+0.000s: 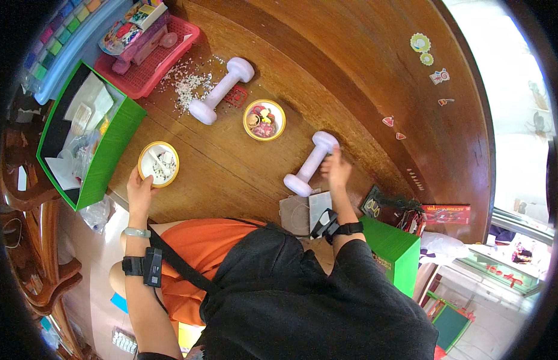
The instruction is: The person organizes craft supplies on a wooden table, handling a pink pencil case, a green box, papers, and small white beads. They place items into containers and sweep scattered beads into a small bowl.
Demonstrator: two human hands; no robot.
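My left hand [141, 191] grips the near-left edge of a small yellow-rimmed bowl [175, 157], thumb over the rim. Inside lie white and dark bits with a white, spoon-like piece among them. My right hand [336, 172] has its fingers stretched out beside the far end of a pale purple dumbbell [310, 165]; whether they touch it I cannot tell. Between the hands and farther back stands a second yellow-rimmed bowl [283, 117] of reddish, yellow and brown pieces. Another pale purple dumbbell [222, 93] lies beyond the first bowl.
White crumbs [192, 88] are scattered by the far dumbbell, near a red basket [145, 84] of boxes. A green bin [114, 144] with packets stands at the left. A green box [392, 249] is at my right. The wooden bench [231, 180] has a raised, curved back.
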